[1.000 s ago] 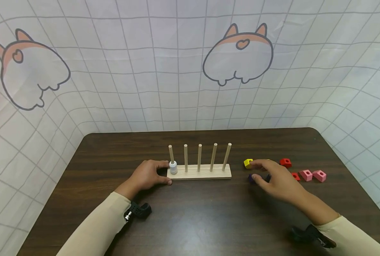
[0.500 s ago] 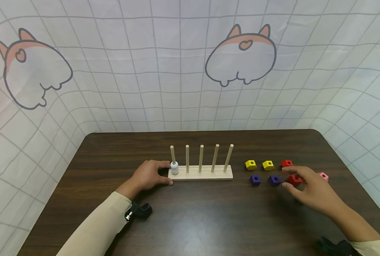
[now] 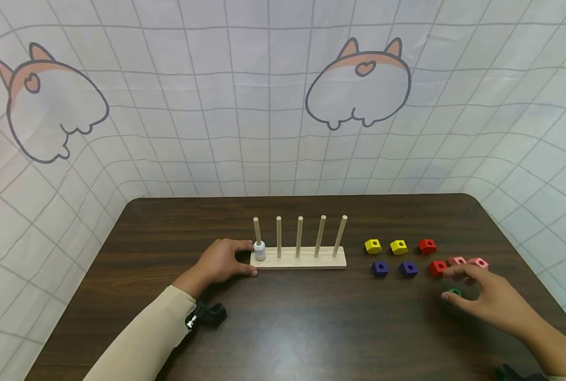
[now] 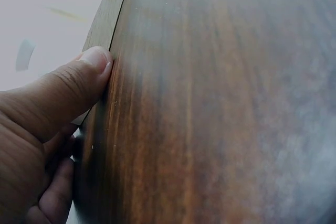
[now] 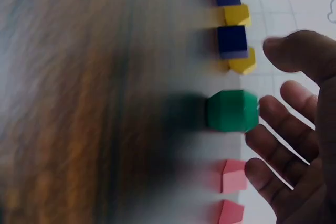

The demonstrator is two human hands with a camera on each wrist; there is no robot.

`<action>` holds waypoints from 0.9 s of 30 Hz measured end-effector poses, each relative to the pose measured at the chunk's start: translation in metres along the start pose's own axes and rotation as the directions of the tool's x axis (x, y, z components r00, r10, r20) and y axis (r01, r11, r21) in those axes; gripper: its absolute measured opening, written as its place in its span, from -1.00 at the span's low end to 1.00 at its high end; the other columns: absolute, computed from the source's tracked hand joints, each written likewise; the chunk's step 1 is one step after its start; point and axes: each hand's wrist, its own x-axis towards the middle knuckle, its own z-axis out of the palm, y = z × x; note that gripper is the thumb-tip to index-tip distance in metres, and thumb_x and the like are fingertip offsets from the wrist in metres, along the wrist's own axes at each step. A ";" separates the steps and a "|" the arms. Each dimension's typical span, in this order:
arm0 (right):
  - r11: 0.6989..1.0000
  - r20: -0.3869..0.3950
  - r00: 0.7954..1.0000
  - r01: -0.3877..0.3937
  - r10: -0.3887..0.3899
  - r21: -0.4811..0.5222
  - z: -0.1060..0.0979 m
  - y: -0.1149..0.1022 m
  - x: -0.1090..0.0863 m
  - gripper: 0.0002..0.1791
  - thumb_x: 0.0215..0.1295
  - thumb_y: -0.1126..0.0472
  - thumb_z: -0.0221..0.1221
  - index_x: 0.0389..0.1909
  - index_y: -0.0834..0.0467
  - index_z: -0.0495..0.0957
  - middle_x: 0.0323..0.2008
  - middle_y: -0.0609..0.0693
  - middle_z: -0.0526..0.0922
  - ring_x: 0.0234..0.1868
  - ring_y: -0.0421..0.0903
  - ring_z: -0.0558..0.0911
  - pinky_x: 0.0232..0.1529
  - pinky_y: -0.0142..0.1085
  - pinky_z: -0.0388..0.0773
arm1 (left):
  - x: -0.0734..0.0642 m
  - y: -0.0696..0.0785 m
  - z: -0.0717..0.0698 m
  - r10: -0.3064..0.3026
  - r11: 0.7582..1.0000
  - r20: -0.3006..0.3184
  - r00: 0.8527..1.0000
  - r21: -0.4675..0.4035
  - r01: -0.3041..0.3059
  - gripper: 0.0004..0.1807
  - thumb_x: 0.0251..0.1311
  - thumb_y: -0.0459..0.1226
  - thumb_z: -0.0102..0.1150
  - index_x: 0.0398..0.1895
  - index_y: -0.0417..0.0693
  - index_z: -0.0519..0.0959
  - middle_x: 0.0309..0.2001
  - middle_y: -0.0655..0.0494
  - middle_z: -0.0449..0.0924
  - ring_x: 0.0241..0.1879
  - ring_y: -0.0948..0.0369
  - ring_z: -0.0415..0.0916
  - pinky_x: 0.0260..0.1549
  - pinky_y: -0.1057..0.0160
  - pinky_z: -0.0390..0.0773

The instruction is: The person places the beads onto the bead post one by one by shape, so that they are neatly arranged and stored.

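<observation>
A wooden peg board [image 3: 306, 259] carries upright pegs in a row, and a white bead piece [image 3: 260, 251] sits low on its leftmost peg. My left hand [image 3: 221, 260] holds the left end of the base, thumb at the front and fingers behind; the left wrist view shows the thumb against the base's edge. Over at the right, my right hand [image 3: 490, 299] hovers around a green faceted bead [image 5: 232, 111], thumb and fingers spread apart. In the head view the hand mostly hides this bead, leaving only its top with the hole.
Left of the right hand stand two yellow beads [image 3: 373, 246] and two purple cube beads [image 3: 380, 269]. Two red beads [image 3: 427, 246] and two pink beads [image 3: 478, 262] lie behind it. A patterned white cloth [image 3: 283, 132] rises behind the dark table [image 3: 283, 328].
My right hand has moved right and toward me, from beside the yellow and purple beads, past the red ones, to the green bead. The left hand keeps its place on the peg board.
</observation>
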 end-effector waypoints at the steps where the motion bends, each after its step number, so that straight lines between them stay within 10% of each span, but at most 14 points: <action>1: 1.000 0.018 1.000 -0.010 0.010 0.000 0.001 0.002 -0.001 -0.47 0.13 -0.07 0.52 0.06 0.04 0.60 -0.04 0.00 0.64 -0.10 0.02 0.58 -0.17 0.01 0.57 | 0.000 0.000 0.000 -0.001 1.000 0.000 1.000 -0.001 0.001 -0.33 -0.08 0.02 0.65 0.18 0.11 0.70 0.20 0.07 0.64 0.22 -0.03 0.54 0.15 -0.05 0.52; 8: 0.999 0.064 0.997 -0.030 0.031 -0.009 0.006 0.009 0.000 -0.50 0.13 -0.10 0.52 0.02 -0.01 0.61 -0.16 -0.12 0.64 -0.18 -0.17 0.58 -0.21 -0.17 0.56 | 0.000 -0.001 0.000 -0.004 1.000 -0.003 1.000 -0.003 0.004 -0.33 -0.08 0.02 0.64 0.18 0.11 0.70 0.20 0.07 0.64 0.23 -0.03 0.53 0.16 -0.06 0.51; 17: 0.999 0.083 0.996 -0.033 0.033 -0.006 0.008 0.013 0.001 -0.55 0.11 -0.10 0.53 -0.06 -0.03 0.62 -0.12 -0.08 0.68 -0.10 0.04 0.64 -0.13 0.09 0.57 | 0.001 -0.002 0.002 0.003 1.000 0.001 1.000 -0.002 -0.003 -0.32 -0.08 0.03 0.64 0.19 0.10 0.70 0.21 0.07 0.64 0.25 -0.04 0.52 0.19 -0.07 0.49; 27: 0.999 0.085 0.995 -0.046 0.047 -0.022 0.007 0.022 0.000 -0.52 0.07 -0.12 0.55 -0.08 -0.01 0.62 -0.14 -0.11 0.67 -0.14 -0.09 0.63 -0.17 -0.21 0.59 | 0.000 -0.001 0.001 -0.001 1.000 -0.006 1.000 0.006 0.002 -0.31 -0.08 0.03 0.64 0.19 0.10 0.70 0.20 0.07 0.64 0.23 -0.03 0.53 0.16 -0.06 0.51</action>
